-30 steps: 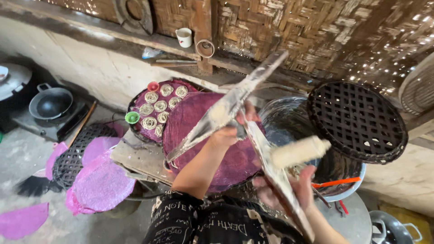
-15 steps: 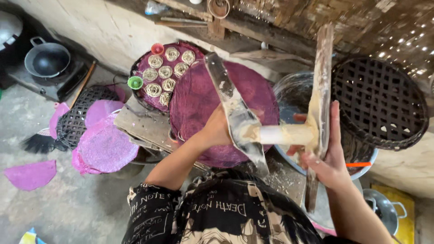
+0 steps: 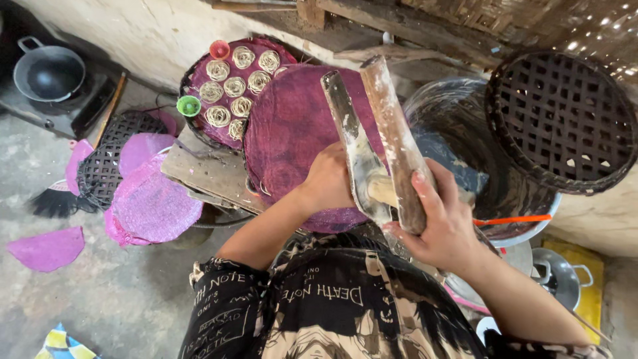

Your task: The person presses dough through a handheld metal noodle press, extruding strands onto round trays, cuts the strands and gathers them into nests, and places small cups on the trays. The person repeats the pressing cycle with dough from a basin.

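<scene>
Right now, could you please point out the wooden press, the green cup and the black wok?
wooden press point(image 3: 399, 143), head view, right handle's middle.
green cup point(image 3: 189, 105), head view, its rim.
black wok point(image 3: 48, 73), head view, inner bowl.

Two rough wooden press handles point(image 3: 392, 139) smeared with pale dough at centre, matt purple mesh cloth point(image 3: 292, 126) beneath them, dark woven bamboo tray point(image 3: 565, 119) (open lattice) at upper right, glossy black metal wok point(image 3: 50, 73) at upper left, rough grey concrete floor point(image 3: 113, 299).
</scene>
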